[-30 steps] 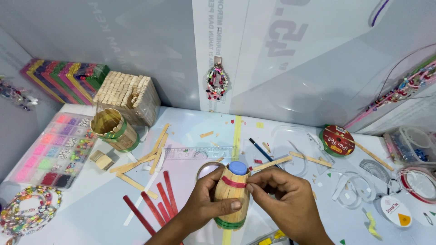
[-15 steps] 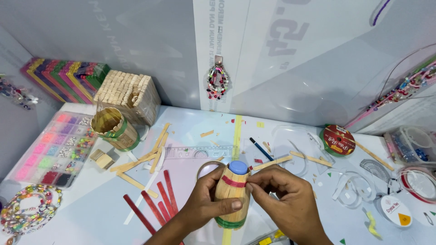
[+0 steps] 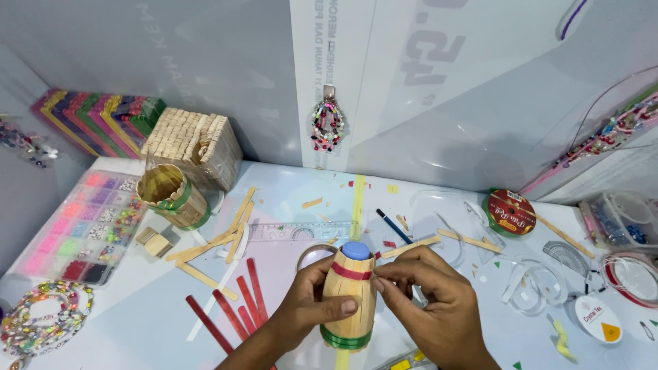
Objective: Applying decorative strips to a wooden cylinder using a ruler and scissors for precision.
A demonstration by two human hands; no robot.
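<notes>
My left hand wraps around a small barrel of wooden craft sticks, held upright above the table. The barrel has a blue cap on top, a red band near the top and a green band at the bottom. My right hand pinches at the red band on the barrel's right side with thumb and fingertips. Just left of my hands, several red craft sticks lie on the table. Behind the barrel rests a clear ruler.
A second stick barrel with green bands and a stick box stand at the back left. A bead organiser tray lies on the left. Loose plain sticks, a ribbon spool, tape rolls and a pencil are scattered about.
My right hand's fingers have shifted slightly along the red band. The barrel and my left hand stay in place.
</notes>
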